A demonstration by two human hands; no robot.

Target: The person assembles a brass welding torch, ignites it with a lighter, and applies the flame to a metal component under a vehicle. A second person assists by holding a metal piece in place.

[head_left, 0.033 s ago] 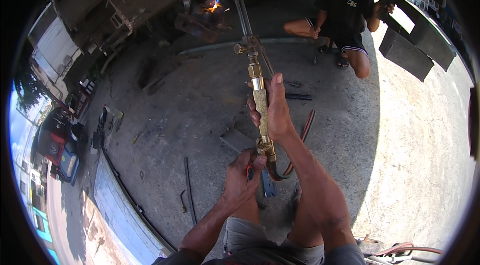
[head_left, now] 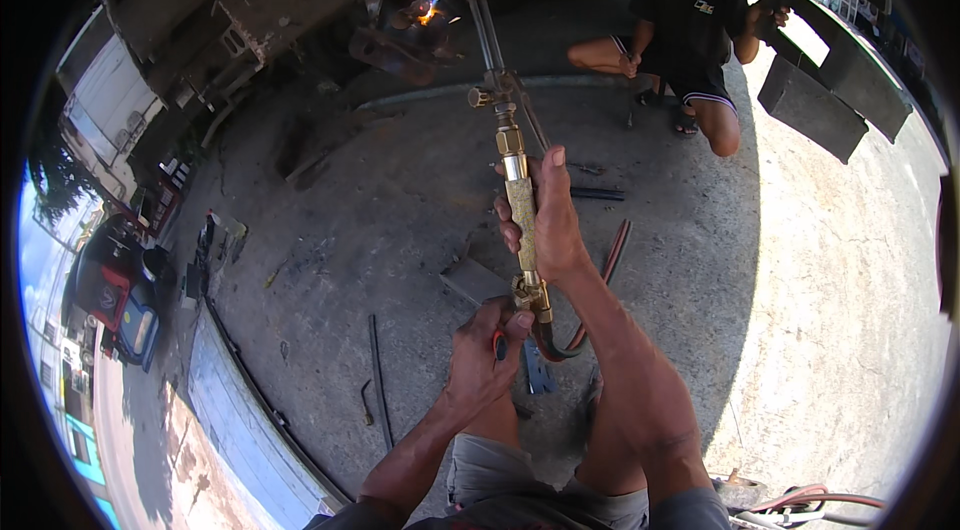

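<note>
A brass cutting torch [head_left: 521, 205] points away from me, its long twin tubes reaching up under the dark metal underside. My right hand [head_left: 555, 220] wraps around its handle, thumb laid along the side. At the torch's rear end my left hand [head_left: 485, 355] is closed, thumb and fingers pinching at the valve fittings [head_left: 527, 295]. A small orange-and-black item [head_left: 499, 345] shows at the left hand; its kind is unclear. Bright flame and glow [head_left: 428, 10] show on a metal part near the torch's far end. The torch tip itself is hard to make out.
A person [head_left: 690, 30] crouches at the far right, beside dark hanging flaps [head_left: 835, 105]. Red and green hoses [head_left: 610, 260] trail from the torch. A metal bar [head_left: 376, 380] and a grey plate [head_left: 474, 282] lie on the concrete. Overhead hangs a large dark vehicle frame [head_left: 280, 10].
</note>
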